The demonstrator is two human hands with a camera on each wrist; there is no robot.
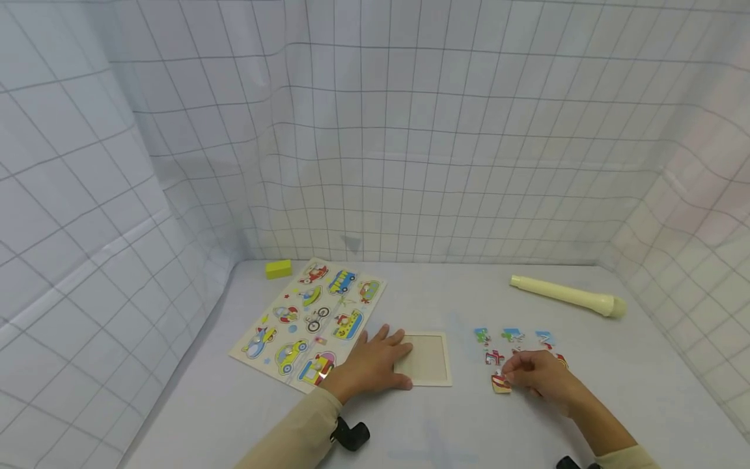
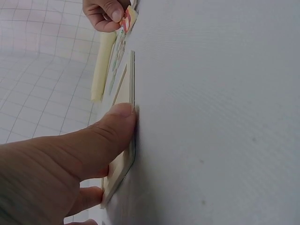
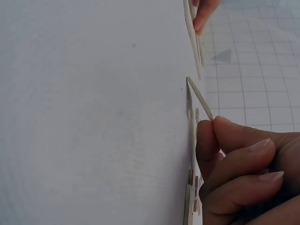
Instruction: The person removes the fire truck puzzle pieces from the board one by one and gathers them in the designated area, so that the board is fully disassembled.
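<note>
My left hand (image 1: 375, 363) lies with spread fingers over the left side of a small wooden puzzle tray (image 1: 432, 359), which has a pale rim and a bare base. In the left wrist view, its thumb (image 2: 119, 119) presses the tray's near rim. To the right, my right hand (image 1: 545, 378) pinches a red and tan jigsaw piece (image 1: 500, 385) between thumb and forefinger. The right wrist view shows that piece (image 3: 200, 99) edge-on, tilted, its lower edge close to the table. Several other jigsaw pieces (image 1: 512, 334) lie in loose rows behind and under the right hand.
A large vehicle peg puzzle board (image 1: 301, 326) lies at the left, its right edge beside my left hand. A yellow block (image 1: 278, 269) sits behind it. At the back right lies a pale yellow tube-like object (image 1: 565, 295). White gridded curtains (image 1: 410, 163) enclose the table.
</note>
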